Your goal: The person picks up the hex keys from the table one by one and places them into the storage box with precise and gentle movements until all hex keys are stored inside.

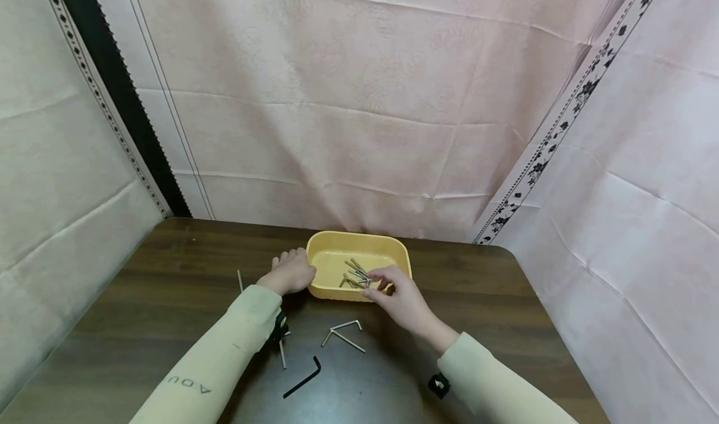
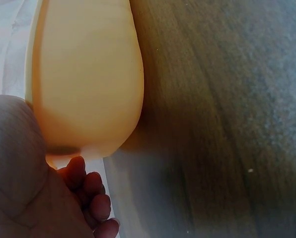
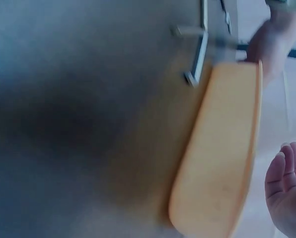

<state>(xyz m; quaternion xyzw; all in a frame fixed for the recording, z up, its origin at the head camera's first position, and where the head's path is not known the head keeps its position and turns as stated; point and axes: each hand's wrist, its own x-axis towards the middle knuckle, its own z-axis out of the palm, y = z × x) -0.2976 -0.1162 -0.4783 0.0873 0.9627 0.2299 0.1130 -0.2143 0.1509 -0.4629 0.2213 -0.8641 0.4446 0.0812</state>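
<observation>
A yellow plastic tray (image 1: 331, 244) sits near the far edge of the table. My left hand (image 1: 292, 271) grips its left end, thumb over the rim and curled fingers (image 2: 99, 206) outside below it. Several L-shaped hex keys (image 1: 355, 275), silver and brass-toned, lie bunched inside the tray on its right side. Over the tray's front right part is my right hand (image 1: 401, 299), its thumb and fingers spread apart right beside those keys. The right wrist view shows the loosely bent fingers (image 3: 287, 171) above the tray wall (image 3: 220, 148), with nothing visible between them.
On the wooden table (image 1: 185, 299) in front of the tray lie a silver hex key (image 1: 345, 324), a brass-toned hex key (image 1: 348, 341) and a black hex key (image 1: 303, 379). Other silver keys show beside the left sleeve (image 1: 224, 343). Pale cloth (image 1: 337, 130) hangs behind the table and at both sides.
</observation>
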